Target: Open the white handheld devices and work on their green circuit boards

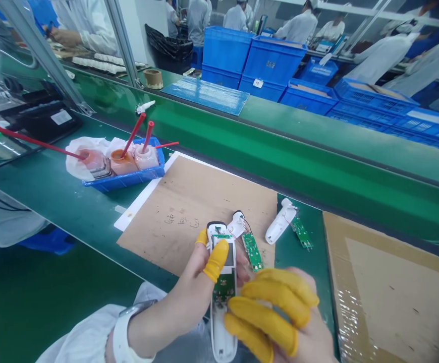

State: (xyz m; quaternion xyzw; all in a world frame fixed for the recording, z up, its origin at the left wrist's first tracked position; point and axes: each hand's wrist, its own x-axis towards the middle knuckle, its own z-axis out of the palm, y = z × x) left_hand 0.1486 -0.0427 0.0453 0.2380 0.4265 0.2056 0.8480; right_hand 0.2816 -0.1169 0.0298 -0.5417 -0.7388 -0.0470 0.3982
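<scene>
Seated but uncovered

My left hand (pixel 202 264) clamps the white casing (pixel 219 318) over the near edge of the cardboard (pixel 212 184); the green board (pixel 224 285) inside looks seated. Whether my right hand (pixel 276 312) grips, I can't tell. Farther right, two shells (pixel 280 225) have wired boards (pixel 253 253) outside, unfitted.

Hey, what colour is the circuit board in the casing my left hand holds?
The circuit board is green, as the head view, the only one, shows.

Green board (pixel 225 285) inside white housing (pixel 221 327)
</scene>
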